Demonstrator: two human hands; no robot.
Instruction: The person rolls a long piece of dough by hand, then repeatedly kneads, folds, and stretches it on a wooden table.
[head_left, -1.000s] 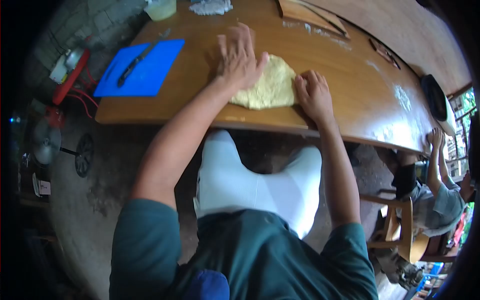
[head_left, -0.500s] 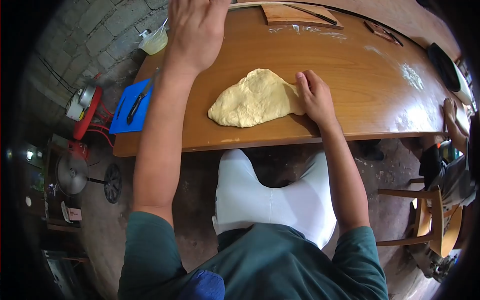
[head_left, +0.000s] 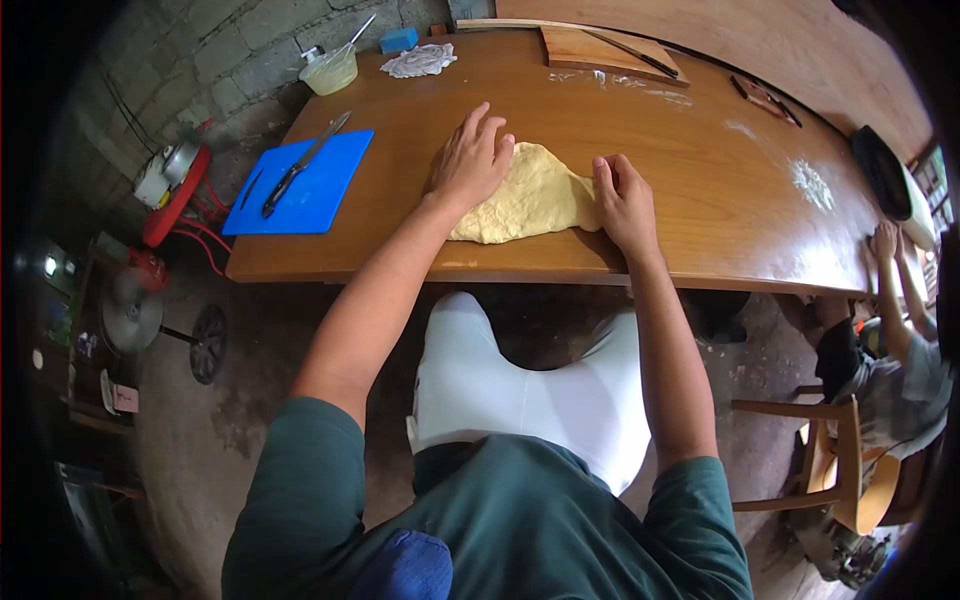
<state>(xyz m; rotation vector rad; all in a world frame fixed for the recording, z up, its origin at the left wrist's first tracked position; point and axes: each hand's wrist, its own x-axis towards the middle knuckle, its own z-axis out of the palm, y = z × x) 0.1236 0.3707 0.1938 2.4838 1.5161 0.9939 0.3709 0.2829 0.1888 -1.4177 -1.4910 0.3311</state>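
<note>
A flattened, pale yellow piece of dough (head_left: 532, 196) lies on the brown wooden table (head_left: 400, 120) in front of me. My left hand (head_left: 472, 165) rests at the dough's left side, fingers apart, covering its left end. At the right end, my right hand (head_left: 624, 200) pinches the dough's edge between thumb and curled fingers.
To the left lie a blue cutting board (head_left: 325, 190) and a knife (head_left: 290, 185). Farther back are a bowl (head_left: 330, 72), a crumpled white cloth (head_left: 418, 60) and a wooden board (head_left: 605, 55). Another person's hands (head_left: 886, 240) touch the table at the far right.
My left hand has come down from above the table's back left onto the dough's left side. My right hand still grips the right end. The camera view has shifted slightly.
</note>
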